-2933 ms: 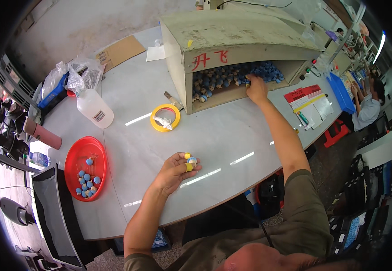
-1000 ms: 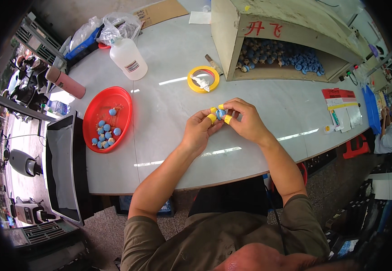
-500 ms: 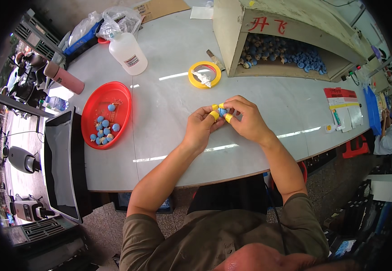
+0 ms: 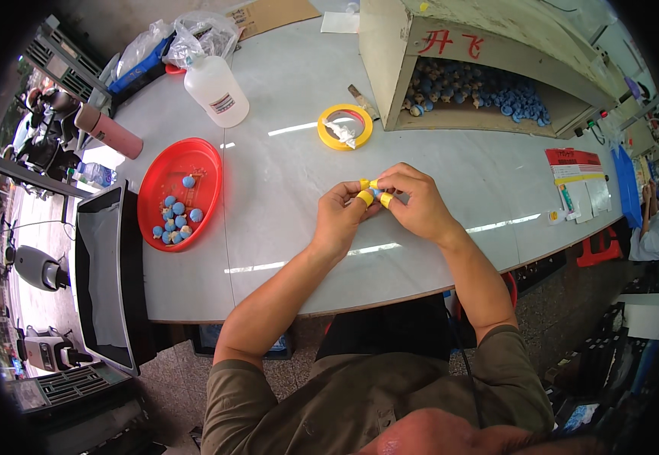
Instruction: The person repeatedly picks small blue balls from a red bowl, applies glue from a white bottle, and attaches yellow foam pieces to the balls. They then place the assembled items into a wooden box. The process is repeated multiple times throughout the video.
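I have the left hand (image 4: 337,218) and right hand (image 4: 419,205) meeting above the tabletop (image 4: 284,178), 1 ball (image 4: 377,193) between their fingers. Left of them I see a tray (image 4: 159,178) with balls (image 4: 178,208) in it; behind it, a bottle (image 4: 216,91) and, farther left, a flask (image 4: 109,131). Beyond the hands lies a tape roll (image 4: 323,130), left of a box (image 4: 496,57) holding pieces (image 4: 470,87).

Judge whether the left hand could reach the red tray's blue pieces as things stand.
Probably yes: the red tray is open-topped and only tabletop shows between it and the left hand. Both it and the right hand seem to pinch a small blue piece, so it may first need to let go.
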Demonstrator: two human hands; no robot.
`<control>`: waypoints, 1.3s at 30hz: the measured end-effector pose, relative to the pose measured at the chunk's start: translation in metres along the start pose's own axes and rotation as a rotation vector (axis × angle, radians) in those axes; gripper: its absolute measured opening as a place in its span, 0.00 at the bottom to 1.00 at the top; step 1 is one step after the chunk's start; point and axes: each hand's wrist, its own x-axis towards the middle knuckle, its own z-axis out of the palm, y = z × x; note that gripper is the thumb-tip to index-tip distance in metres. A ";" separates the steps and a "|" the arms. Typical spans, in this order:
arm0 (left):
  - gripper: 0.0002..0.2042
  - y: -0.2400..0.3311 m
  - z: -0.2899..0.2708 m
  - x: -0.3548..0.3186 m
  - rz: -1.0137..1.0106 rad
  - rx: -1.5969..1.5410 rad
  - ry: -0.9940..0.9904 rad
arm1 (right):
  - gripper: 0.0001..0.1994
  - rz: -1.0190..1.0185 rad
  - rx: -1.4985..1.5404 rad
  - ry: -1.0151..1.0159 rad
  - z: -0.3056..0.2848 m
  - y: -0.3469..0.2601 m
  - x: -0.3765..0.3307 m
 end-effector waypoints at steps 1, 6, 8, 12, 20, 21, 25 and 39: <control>0.12 0.000 0.000 0.000 0.003 -0.002 0.001 | 0.14 0.024 0.016 0.001 -0.001 0.000 0.000; 0.13 0.004 -0.005 0.001 -0.069 -0.086 -0.026 | 0.10 0.218 0.130 0.012 -0.005 -0.009 0.006; 0.14 0.004 -0.004 0.002 -0.079 -0.090 -0.018 | 0.09 0.326 0.245 -0.060 -0.005 0.000 0.004; 0.14 0.008 -0.003 0.001 -0.129 -0.028 -0.013 | 0.09 0.529 0.506 -0.095 0.000 -0.002 0.007; 0.17 0.011 -0.003 0.000 -0.181 -0.031 -0.049 | 0.12 0.514 0.462 0.021 0.014 0.003 0.000; 0.17 0.010 -0.002 0.001 -0.166 -0.035 -0.058 | 0.12 0.522 0.479 0.039 0.014 0.005 -0.002; 0.13 0.003 -0.003 -0.002 -0.083 -0.049 -0.017 | 0.17 0.518 0.273 0.060 0.028 0.009 -0.003; 0.10 -0.022 0.004 -0.004 0.069 -0.086 0.017 | 0.15 0.371 0.244 0.247 0.049 -0.007 -0.012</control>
